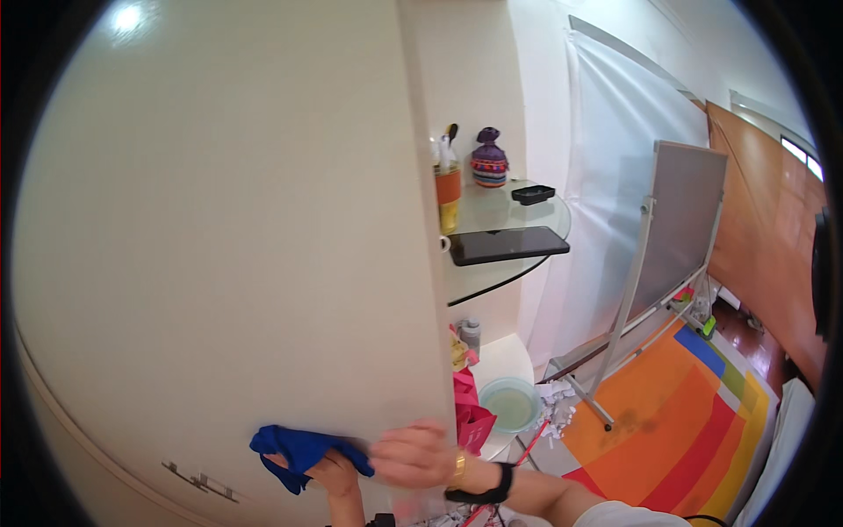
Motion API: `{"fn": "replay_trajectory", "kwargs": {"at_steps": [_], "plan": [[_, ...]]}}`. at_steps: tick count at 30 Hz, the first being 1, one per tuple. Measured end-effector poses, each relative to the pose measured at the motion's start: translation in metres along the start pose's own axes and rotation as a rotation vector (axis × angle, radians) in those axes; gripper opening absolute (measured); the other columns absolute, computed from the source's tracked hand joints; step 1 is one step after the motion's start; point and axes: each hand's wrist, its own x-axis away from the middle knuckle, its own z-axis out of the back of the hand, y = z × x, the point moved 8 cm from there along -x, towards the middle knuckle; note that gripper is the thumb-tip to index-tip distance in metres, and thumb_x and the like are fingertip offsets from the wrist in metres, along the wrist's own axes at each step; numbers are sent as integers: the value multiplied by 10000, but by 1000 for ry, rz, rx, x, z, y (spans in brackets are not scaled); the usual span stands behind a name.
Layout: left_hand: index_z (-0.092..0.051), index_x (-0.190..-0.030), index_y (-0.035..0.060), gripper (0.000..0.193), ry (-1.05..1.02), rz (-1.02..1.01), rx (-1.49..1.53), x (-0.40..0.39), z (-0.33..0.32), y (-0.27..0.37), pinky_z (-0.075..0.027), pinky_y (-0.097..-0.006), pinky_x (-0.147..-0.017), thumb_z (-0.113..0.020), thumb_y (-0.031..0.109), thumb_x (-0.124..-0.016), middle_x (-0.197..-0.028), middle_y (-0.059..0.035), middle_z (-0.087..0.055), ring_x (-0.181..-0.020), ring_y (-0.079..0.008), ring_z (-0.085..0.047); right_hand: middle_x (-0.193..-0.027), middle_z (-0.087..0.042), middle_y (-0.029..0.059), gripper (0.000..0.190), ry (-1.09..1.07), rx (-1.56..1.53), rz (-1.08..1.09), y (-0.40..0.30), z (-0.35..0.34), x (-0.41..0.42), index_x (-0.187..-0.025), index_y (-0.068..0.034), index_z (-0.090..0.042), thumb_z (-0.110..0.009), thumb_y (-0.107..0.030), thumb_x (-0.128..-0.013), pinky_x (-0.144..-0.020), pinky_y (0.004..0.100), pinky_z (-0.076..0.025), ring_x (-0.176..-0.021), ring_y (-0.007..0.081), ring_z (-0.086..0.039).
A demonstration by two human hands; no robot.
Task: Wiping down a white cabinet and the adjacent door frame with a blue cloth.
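Observation:
A crumpled blue cloth [290,451] is in my left hand [337,473], low against a tall cream door panel [230,230]. Some of my left fingers show between its folds. My right hand [415,454], blurred, is beside the cloth's right end near the panel's edge. Its fingers are curled, but whether they grip the cloth's corner is unclear. A gold bracelet [459,466] and a black wristband [484,484] are on my right wrist. To the lower left, a metal handle [201,484] is fixed to the panel.
Right of the panel, a glass shelf [490,211] bears a smartphone [507,245], a black tray [533,194], a knitted pouch [489,161] and a cup [448,197]. Below are a water basin [510,405] and a pink bag [471,421]. A wheeled whiteboard [681,224] stands by a colourful rug [632,408].

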Motion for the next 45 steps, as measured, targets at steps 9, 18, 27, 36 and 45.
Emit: {"fn": "replay_trajectory", "kwargs": {"at_steps": [9,18,27,36,45], "plan": [[-307,-1245,-85,477,-74,-231,4,-29,-11,96,-120,-613,-978,-434,108,-828,-1296,-288,-282,-1200,-483,-232,-943,-564,117,381,-355,414,-311,228,111,-120,-971,-28,-533,-655,-277,-710,-815,375,-359,-926,282,-496],[-311,-1251,-80,482,-96,-204,-70,-26,-19,95,-128,-605,-982,-426,106,-822,-1288,-293,-292,-1211,-483,-213,-1216,-446,239,846,-1057,21,-704,288,48,-77,-1255,26,-324,-636,-523,-694,-960,332,-342,-1143,316,-437],[-317,-1247,-73,484,-112,-145,-10,-29,-15,94,-102,-596,-995,-437,88,-807,-1289,-283,-295,-1204,-461,-236,-1142,-494,258,868,-1174,43,-717,292,52,-79,-1221,63,-360,-668,-521,-657,-916,325,-379,-1066,306,-496],[-186,-1318,-68,646,-153,-171,-12,-25,-19,90,-54,-573,-1000,-468,211,-808,-1366,-251,-194,-1269,-457,-99,-1120,-504,247,848,-1132,1,-640,293,51,-79,-1206,57,-374,-660,-527,-662,-914,331,-381,-1058,314,-497],[-202,-1319,-43,631,-127,-197,-27,-31,-14,100,-71,-582,-997,-464,235,-817,-1367,-238,-203,-1260,-465,-129,-1111,-511,229,807,-1145,35,-608,298,49,-77,-1176,32,-404,-653,-539,-664,-902,343,-391,-1053,313,-500]]}}
